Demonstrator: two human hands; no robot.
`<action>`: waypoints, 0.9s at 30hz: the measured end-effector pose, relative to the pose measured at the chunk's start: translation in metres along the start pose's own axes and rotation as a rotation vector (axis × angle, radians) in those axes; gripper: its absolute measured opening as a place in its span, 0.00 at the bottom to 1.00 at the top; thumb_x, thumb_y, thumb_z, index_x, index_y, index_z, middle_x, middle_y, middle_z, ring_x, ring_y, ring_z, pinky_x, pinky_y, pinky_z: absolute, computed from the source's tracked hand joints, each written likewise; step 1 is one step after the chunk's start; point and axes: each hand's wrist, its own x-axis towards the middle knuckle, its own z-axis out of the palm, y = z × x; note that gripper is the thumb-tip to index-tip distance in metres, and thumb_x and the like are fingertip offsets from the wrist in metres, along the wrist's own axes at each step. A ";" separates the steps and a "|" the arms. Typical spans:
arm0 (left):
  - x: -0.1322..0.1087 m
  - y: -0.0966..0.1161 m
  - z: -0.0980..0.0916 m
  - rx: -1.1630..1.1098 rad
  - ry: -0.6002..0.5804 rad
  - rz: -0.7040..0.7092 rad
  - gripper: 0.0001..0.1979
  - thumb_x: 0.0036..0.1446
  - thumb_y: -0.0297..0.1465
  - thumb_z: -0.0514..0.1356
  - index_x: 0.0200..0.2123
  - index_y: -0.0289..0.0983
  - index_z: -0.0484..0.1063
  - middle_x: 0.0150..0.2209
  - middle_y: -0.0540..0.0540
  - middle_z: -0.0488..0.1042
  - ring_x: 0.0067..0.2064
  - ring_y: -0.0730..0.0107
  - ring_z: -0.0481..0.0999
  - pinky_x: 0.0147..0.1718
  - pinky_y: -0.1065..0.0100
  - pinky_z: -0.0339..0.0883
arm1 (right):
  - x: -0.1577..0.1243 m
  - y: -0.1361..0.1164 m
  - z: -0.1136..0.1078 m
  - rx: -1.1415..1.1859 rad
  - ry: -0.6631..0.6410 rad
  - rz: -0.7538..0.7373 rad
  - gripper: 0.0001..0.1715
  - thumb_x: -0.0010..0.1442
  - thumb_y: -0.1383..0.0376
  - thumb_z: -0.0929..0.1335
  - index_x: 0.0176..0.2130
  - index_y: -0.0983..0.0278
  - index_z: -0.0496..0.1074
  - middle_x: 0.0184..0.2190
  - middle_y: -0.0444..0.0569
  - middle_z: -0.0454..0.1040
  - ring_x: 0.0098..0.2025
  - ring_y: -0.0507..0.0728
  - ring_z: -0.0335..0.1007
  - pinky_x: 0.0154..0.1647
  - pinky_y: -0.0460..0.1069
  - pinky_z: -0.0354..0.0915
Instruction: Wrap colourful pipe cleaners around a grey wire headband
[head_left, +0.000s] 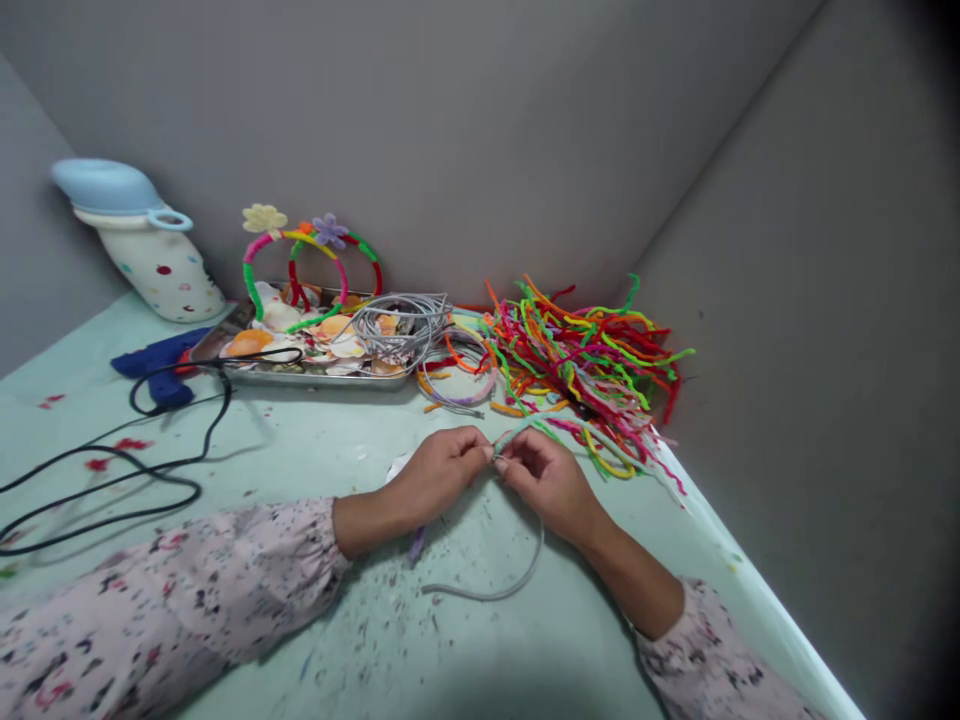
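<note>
Two hands are held close together over the worktop (pixel 337 650), the left hand (pixel 441 470) and the right hand (pixel 553 488) each pinched, thumb to finger, where a pale green pipe cleaner (pixel 525 421) and a grey wire (pixel 480 597) meet. The pipe cleaner seems to be being wound onto the wire; for a neat result, the wire is best steadied by one pinch while each turn is pulled snug against its neighbour by the other, with the loose wire tail kept clear of the turns. The join itself is covered by fingertips, so which strand is gripped by which hand cannot be told. A purple strip (pixel 418 543) is partly hidden by the left wrist. Farther out, the pale strand's far end is hard to trace beside the pipe-cleaner pile (pixel 570 350), shells (pixel 250 343) in the metal tray (pixel 322 381) are overlapped by a wire coil (pixel 401 325), and the black cable (pixel 180 480) is cut off at the left edge.
</note>
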 end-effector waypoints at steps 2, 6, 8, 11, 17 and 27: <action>0.000 0.001 -0.001 -0.014 -0.013 -0.012 0.10 0.56 0.35 0.52 0.27 0.36 0.65 0.19 0.56 0.59 0.20 0.78 0.55 0.20 0.74 0.48 | 0.000 0.002 0.001 -0.007 0.010 0.015 0.05 0.55 0.64 0.68 0.32 0.63 0.68 0.25 0.43 0.69 0.27 0.51 0.65 0.29 0.46 0.62; 0.000 0.002 -0.001 -0.015 -0.021 -0.030 0.07 0.55 0.34 0.52 0.30 0.36 0.66 0.18 0.56 0.58 0.19 0.79 0.54 0.20 0.74 0.48 | 0.000 0.002 0.000 0.037 0.025 0.048 0.06 0.55 0.62 0.68 0.31 0.63 0.68 0.23 0.41 0.67 0.25 0.51 0.63 0.26 0.46 0.61; 0.000 0.002 -0.001 -0.001 -0.021 -0.033 0.08 0.54 0.34 0.52 0.30 0.36 0.66 0.19 0.56 0.58 0.20 0.78 0.54 0.21 0.74 0.49 | 0.001 0.001 0.000 0.052 0.028 0.064 0.07 0.54 0.62 0.69 0.30 0.63 0.68 0.23 0.41 0.67 0.24 0.51 0.63 0.26 0.46 0.61; 0.000 0.002 0.000 0.024 -0.013 -0.027 0.08 0.54 0.34 0.52 0.29 0.36 0.65 0.20 0.55 0.59 0.22 0.77 0.55 0.21 0.74 0.49 | 0.002 -0.001 0.000 0.044 0.035 0.085 0.07 0.52 0.63 0.69 0.29 0.64 0.69 0.23 0.42 0.68 0.25 0.51 0.64 0.27 0.46 0.62; -0.002 0.004 -0.001 0.060 -0.020 0.006 0.09 0.55 0.34 0.51 0.29 0.36 0.66 0.22 0.54 0.60 0.24 0.76 0.56 0.22 0.74 0.50 | 0.001 -0.001 -0.001 0.111 -0.022 0.030 0.03 0.54 0.66 0.67 0.32 0.63 0.71 0.24 0.42 0.67 0.25 0.50 0.62 0.27 0.46 0.62; -0.003 0.006 -0.003 0.083 -0.020 0.028 0.09 0.55 0.32 0.51 0.28 0.34 0.67 0.23 0.54 0.60 0.25 0.76 0.57 0.25 0.74 0.51 | -0.001 -0.002 -0.009 -0.024 -0.040 -0.149 0.02 0.55 0.67 0.69 0.33 0.63 0.72 0.28 0.44 0.70 0.29 0.52 0.65 0.30 0.47 0.62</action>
